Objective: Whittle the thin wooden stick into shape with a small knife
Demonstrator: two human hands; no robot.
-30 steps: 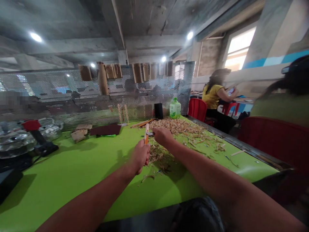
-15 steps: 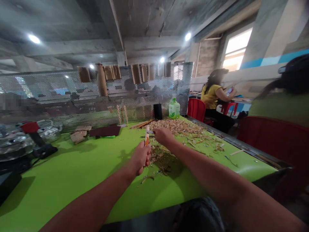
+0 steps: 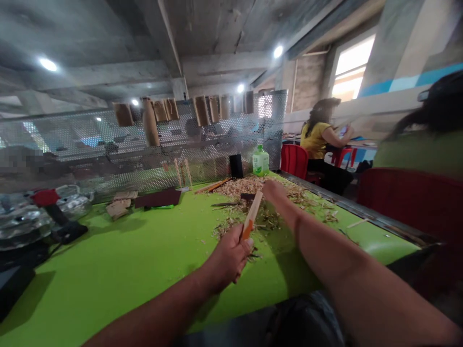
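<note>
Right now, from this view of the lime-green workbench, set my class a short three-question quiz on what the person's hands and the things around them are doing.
1. Which hand holds the pale wooden stick with the orange end?
2. True or false: the green-capped plastic bottle stands to the right of the black upright cylinder.
3. What lies scattered on the lime-green table? A) pale wood shavings B) steel nails C) shredded paper

Key: 1. the left hand; 2. true; 3. A.
</note>
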